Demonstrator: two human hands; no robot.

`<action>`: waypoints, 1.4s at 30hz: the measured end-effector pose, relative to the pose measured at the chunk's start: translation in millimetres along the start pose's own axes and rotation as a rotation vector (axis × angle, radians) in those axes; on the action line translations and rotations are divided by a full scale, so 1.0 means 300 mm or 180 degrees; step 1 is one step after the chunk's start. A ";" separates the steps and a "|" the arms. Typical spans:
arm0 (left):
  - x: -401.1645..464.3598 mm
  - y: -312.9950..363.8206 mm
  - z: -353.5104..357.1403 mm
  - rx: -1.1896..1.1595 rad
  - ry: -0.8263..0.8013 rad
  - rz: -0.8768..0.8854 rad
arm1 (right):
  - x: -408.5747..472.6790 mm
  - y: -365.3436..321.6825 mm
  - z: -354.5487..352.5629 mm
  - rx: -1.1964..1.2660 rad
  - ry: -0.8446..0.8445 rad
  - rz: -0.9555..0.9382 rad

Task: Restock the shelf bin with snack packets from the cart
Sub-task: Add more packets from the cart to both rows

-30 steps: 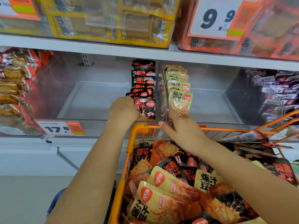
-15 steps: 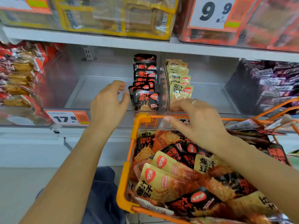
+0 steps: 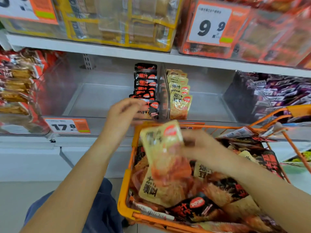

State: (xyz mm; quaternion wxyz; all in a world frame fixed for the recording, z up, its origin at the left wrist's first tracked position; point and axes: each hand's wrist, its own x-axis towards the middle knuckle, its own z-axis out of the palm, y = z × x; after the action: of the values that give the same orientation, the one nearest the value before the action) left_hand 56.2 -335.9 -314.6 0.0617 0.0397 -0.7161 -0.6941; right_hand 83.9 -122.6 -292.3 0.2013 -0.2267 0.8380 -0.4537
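Observation:
An orange cart basket (image 3: pixel 125 190) holds several yellow and black snack packets. My right hand (image 3: pixel 200 147) pinches a yellow packet (image 3: pixel 163 148) and holds it above the basket, blurred by motion. On the middle shelf a clear bin (image 3: pixel 101 98) carries a row of black packets (image 3: pixel 146 84) against its right wall. A row of yellow packets (image 3: pixel 180 96) stands in the neighbouring bin, past a clear divider (image 3: pixel 163 91). My left hand (image 3: pixel 124 113) hovers with loose fingers in front of the front black packet (image 3: pixel 152 109), holding nothing.
Price tags 17.8 (image 3: pixel 67 126) and 9.9 (image 3: pixel 212 26) hang on the shelf edges. Red-brown snack bags (image 3: pixel 18 84) fill the left bin, purple packets (image 3: pixel 276 95) the right. Yellow and orange boxes sit on the upper shelf. My blue trouser leg (image 3: pixel 99 212) is beside the basket.
My right hand dropped from the shelf's yellow row into the basket and lifted out a yellow packet. My left hand let go of the black row and drew back slightly.

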 end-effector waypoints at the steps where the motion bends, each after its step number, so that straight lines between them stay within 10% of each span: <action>1: -0.006 0.020 0.007 -0.0495 -0.0420 -0.0475 | 0.005 -0.010 -0.030 0.0362 0.0341 0.0023; 5: -0.027 0.022 0.053 -0.0136 -0.1330 -0.0617 | 0.016 -0.028 -0.086 0.0644 0.0814 0.0054; 11: 0.010 -0.065 0.127 0.1887 0.0238 0.1118 | 0.088 0.012 -0.247 0.0526 0.2073 0.0291; 14: 0.045 -0.083 0.138 0.2734 -0.0111 0.0939 | 0.167 0.089 -0.363 -0.0146 0.2437 0.0643; 33: 0.086 -0.119 0.147 0.3456 -0.0433 0.0922 | 0.418 0.247 -0.254 -0.2684 0.0989 0.1941; 38: 0.086 -0.109 0.146 0.3433 -0.0432 0.0825 | 0.256 0.095 -0.235 -0.2814 0.2054 0.0362; 42: 0.081 -0.102 0.145 0.3450 -0.0424 0.0762 | 0.083 -0.004 -0.200 -0.3044 -0.0025 0.0696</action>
State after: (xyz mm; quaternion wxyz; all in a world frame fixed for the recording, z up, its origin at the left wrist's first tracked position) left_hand 25.1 -297.2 -345.6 0.0655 -0.0599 -0.9724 -0.2158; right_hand 31.3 -97.0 -264.1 0.1243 -0.2062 0.9706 0.0066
